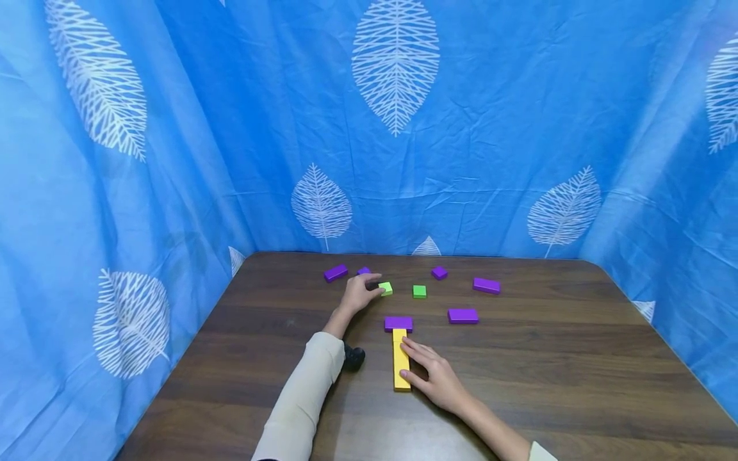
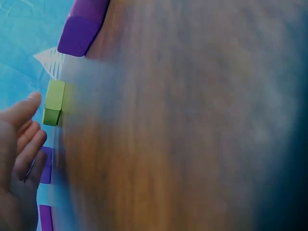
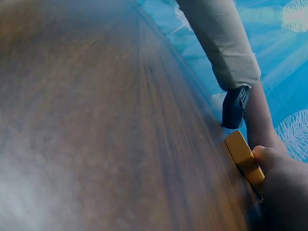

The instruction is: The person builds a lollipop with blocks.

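My left hand (image 1: 357, 296) reaches to the far part of the table, its thumb and fingers apart beside a light green block (image 1: 385, 289). In the left wrist view a small gap shows between the thumb and that light green block (image 2: 54, 102). My right hand (image 1: 437, 376) rests along the right side of a yellow bar (image 1: 400, 378), fingers extended and fingertips touching it. A seam crosses this bar near its far end. Against that end lies a purple block (image 1: 398, 324) set crosswise, forming a T. The right wrist view shows the right thumb against the yellow bar (image 3: 245, 159).
A green block (image 1: 419, 292) lies right of the light green one. Purple blocks lie farther out: one (image 1: 463, 316) right of the T, others at far right (image 1: 487, 285), far middle (image 1: 439, 273) and far left (image 1: 336, 273). A blue leaf-print curtain (image 1: 403, 192) hangs behind the table.
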Motion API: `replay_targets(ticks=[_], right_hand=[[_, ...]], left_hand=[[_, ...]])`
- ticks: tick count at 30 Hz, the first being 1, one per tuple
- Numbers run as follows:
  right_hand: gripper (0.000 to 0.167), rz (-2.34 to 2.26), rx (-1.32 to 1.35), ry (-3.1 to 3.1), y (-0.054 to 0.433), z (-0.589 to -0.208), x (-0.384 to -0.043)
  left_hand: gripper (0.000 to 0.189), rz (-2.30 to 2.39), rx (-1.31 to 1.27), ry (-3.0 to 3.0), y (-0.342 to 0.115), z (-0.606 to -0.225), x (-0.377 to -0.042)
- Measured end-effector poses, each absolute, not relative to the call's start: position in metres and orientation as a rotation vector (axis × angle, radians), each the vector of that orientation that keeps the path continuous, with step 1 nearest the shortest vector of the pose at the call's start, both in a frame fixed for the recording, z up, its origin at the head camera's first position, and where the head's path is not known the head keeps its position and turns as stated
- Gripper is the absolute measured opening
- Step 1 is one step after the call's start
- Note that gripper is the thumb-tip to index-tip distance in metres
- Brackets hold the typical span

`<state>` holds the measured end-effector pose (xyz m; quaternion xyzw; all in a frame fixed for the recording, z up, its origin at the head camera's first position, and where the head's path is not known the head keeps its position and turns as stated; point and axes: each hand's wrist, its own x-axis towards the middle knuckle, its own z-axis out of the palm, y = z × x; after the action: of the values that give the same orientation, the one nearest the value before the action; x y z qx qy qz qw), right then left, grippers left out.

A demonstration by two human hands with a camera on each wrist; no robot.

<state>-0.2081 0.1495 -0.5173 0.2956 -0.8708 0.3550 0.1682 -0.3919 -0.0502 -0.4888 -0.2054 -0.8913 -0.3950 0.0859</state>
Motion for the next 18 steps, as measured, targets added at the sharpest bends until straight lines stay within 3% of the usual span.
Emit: replay_targets(ticks=[18], right_hand=[[0.050,1.003,0.845,-2.480,0.1502,-0.5175,-0.2079]], left_hand=[[0.031,-1.070,-0.684,-2.743,-0.0492,-0.4922,-0.3884]])
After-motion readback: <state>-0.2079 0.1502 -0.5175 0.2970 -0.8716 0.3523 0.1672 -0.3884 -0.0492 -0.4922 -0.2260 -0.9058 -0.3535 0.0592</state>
